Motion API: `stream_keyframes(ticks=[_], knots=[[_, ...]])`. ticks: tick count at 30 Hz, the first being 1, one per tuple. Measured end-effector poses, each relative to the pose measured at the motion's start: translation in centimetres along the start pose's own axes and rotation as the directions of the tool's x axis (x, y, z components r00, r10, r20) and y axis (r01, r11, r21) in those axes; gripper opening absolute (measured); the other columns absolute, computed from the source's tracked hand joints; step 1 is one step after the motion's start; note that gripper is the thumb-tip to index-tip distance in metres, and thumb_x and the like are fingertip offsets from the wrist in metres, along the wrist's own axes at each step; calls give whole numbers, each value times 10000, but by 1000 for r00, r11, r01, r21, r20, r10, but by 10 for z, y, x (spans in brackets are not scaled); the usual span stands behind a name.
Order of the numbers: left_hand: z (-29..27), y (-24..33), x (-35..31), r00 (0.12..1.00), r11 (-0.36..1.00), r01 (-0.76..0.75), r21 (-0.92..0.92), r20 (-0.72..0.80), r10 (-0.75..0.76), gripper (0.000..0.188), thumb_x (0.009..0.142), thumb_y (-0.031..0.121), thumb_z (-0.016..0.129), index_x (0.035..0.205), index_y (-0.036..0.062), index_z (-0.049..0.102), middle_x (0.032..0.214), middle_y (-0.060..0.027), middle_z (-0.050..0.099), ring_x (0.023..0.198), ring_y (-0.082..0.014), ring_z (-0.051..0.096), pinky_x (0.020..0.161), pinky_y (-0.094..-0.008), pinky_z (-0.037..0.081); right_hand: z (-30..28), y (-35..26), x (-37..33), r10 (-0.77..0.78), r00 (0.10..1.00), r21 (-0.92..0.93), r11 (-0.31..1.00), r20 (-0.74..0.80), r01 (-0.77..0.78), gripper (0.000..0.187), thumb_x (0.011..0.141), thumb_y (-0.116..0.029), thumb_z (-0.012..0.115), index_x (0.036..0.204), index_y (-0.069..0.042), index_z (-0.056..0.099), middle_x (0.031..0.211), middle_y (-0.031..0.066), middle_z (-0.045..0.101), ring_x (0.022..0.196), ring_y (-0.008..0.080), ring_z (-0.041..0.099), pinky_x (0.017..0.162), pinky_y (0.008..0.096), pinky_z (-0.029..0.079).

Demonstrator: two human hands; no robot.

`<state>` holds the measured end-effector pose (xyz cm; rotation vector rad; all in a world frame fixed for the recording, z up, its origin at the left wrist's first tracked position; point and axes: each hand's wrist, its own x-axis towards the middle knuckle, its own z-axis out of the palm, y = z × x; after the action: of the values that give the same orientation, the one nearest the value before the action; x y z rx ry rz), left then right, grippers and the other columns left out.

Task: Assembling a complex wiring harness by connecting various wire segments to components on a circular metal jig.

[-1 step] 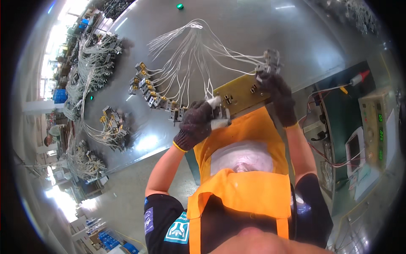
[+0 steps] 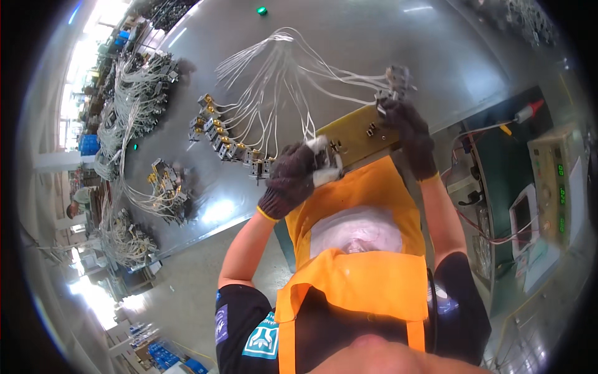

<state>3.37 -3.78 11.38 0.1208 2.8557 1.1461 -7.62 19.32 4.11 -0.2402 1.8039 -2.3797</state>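
Note:
Both my hands wear dark knit gloves. My left hand (image 2: 290,176) is closed around a small metal block (image 2: 326,163) with pale parts, over the left end of a brass-coloured plate (image 2: 356,142); white covers its fingertips. My right hand (image 2: 408,134) is closed at the plate's far right end, its fingers on a small wired metal block (image 2: 385,103). Further metal blocks (image 2: 400,80) sit just beyond it. White wires (image 2: 269,87) fan out from a bundled top to both sides. Several metal-and-brass blocks (image 2: 217,132) hang on the left branches, lying in a curved row.
Heaps of similar wired blocks (image 2: 146,93) lie on the grey metal table (image 2: 423,43) at left, with a smaller cluster (image 2: 167,187) nearer. To the right are an instrument with green digits (image 2: 551,187), a red-and-white probe (image 2: 529,112) and loose cables. An orange apron (image 2: 349,280) covers my front.
The metal block in my left hand has shifted slightly upward against the plate's left end. My right hand has moved slightly at the right end. The wire bundle's top has slid slightly left.

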Motion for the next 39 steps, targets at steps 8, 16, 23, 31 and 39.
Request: stream_keyframes(ticks=[8,16,23,31,39], knots=[[58,10,60,984,926,7,378,-166,61,593,784,241,785,1287,36,546,998,-89,639,982,-193,611,857,-338,486,-31,5,-29,222,969,191,961,-106,-199,251,1010,-163,467,1201,-30,562,872,68,659,617,101,589,556,216,503],[73,30,71,962,986,95,137,-268,-56,608,723,352,812,1221,72,603,1000,-131,648,956,-315,597,862,-420,470,-32,14,-71,351,932,358,885,-89,-299,280,1019,-163,444,1238,-7,522,893,98,667,620,105,590,549,225,499],[80,33,73,973,915,47,401,-227,50,586,794,353,747,1261,41,582,1052,-168,637,999,-351,580,908,-418,454,-23,13,-81,334,942,278,909,-38,-311,266,1006,-146,487,1228,-6,530,915,82,669,654,101,600,585,221,502],[73,33,83,964,953,-16,304,-249,96,505,773,414,753,1149,100,633,962,-119,662,944,-340,600,815,-443,481,-2,8,-60,173,984,-246,953,-28,-175,230,937,-85,610,1162,-48,641,918,81,662,665,163,624,638,260,523],[78,43,80,963,958,79,277,-269,-2,425,795,388,745,1071,78,650,966,-133,655,935,-354,605,828,-439,480,-29,20,-34,-576,702,-697,291,419,655,188,957,-94,564,1122,-77,653,921,59,673,704,208,637,643,319,507]])
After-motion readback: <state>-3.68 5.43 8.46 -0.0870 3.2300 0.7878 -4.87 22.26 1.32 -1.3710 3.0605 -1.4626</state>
